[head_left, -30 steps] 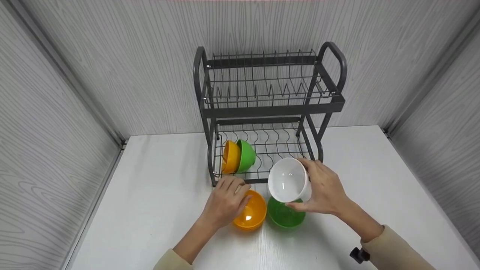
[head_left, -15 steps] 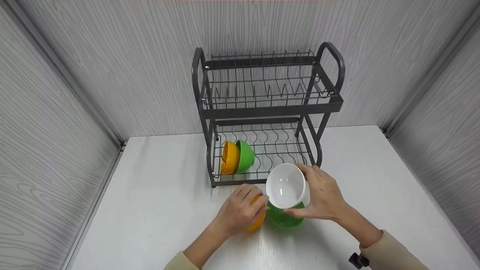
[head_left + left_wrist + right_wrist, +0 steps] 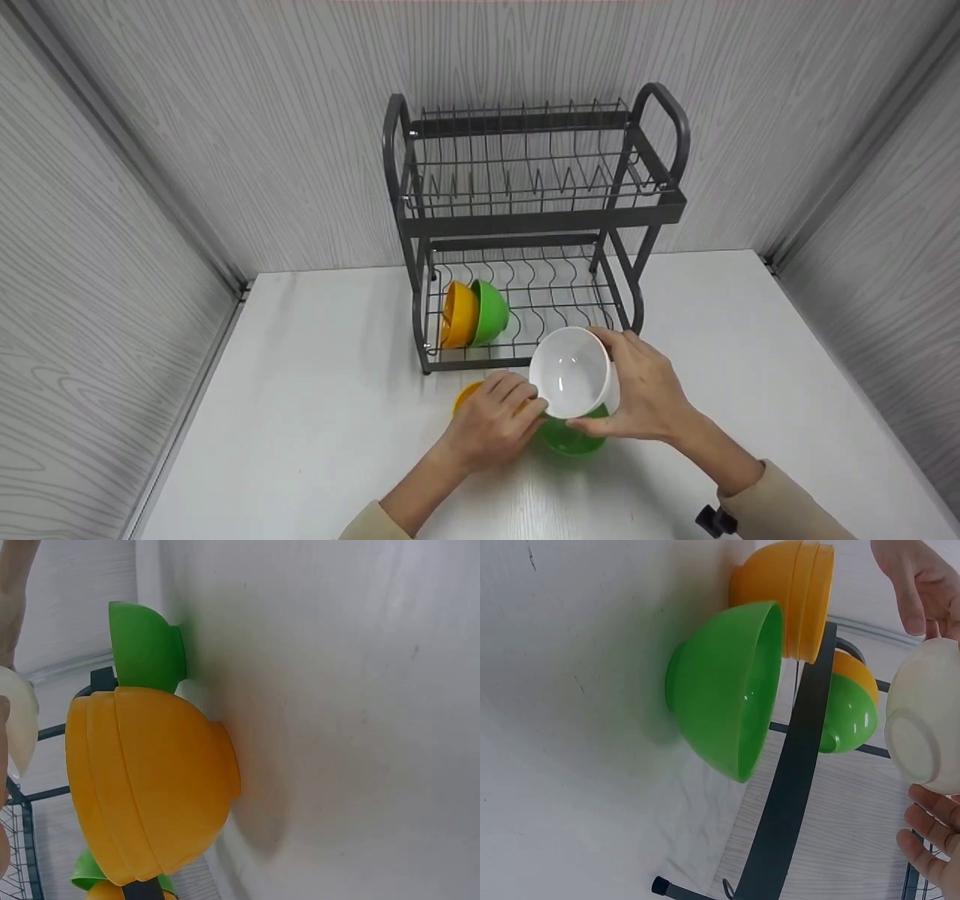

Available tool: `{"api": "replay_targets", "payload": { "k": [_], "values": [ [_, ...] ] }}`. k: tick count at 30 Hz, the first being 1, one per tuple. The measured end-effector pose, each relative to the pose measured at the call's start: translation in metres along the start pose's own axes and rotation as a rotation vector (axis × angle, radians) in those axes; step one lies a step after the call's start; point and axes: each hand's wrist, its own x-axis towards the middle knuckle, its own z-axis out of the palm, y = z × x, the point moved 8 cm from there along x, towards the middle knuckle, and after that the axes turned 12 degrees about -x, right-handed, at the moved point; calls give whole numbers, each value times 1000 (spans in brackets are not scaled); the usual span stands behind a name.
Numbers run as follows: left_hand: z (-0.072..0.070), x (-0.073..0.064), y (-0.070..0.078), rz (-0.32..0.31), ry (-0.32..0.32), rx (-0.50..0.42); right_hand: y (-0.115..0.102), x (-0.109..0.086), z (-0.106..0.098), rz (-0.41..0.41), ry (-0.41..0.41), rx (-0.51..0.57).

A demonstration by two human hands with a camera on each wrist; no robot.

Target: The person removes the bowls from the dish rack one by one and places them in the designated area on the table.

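Holding the white bowl point(image 3: 568, 372) by its side, the right hand point(image 3: 643, 386) spreads thumb and fingers around the wall. The bowl is raised and tilted, mouth toward the head camera, above the green bowl on the table point(image 3: 574, 438) and in front of the rack's lower tier. The left hand point(image 3: 495, 424) places its fingertips at the lower rim of the same bowl; whether they grip it or only touch it cannot be told.

Occlusion: in the head view the left hand covers most of the nested orange bowls point(image 3: 154, 780), and the white bowl hides part of the green one. The exact count in the orange stack is hard to make out—only stepped rims show. Both wrist views cut off the white bowl at the frame edge.

Materials and shapes: all bowls are round and smooth, with a glossy finish; the white bowl shows a raised foot ring. The dish rack point(image 3: 544, 221) is dark, with two tiers, looped end handles and wavy wire shelving. Its lower tier carries an orange bowl point(image 3: 459, 315) and a green bowl point(image 3: 492, 313)—both on edge, side by side. Wood-grain panels point(image 3: 315, 150) enclose the white tabletop point(image 3: 300, 420).
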Motion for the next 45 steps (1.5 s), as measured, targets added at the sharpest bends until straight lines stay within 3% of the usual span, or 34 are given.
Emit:
{"api": "replay_targets", "payload": {
  "k": [13,22,29,34,45],
  "values": [
    [3,2,3,43,16,-15,-4,2,0,12,-16,18],
    [4,2,7,129,33,15,-4,-3,1,22,-29,29],
    [2,5,9,119,-6,22,-3,-7,1,27,-91,56],
    [3,5,10,117,-40,14,-2,-8,-2,24,-127,16],
    [4,3,19,199,-57,49,-4,-5,-6,-15,-310,-103]
  ]
}}
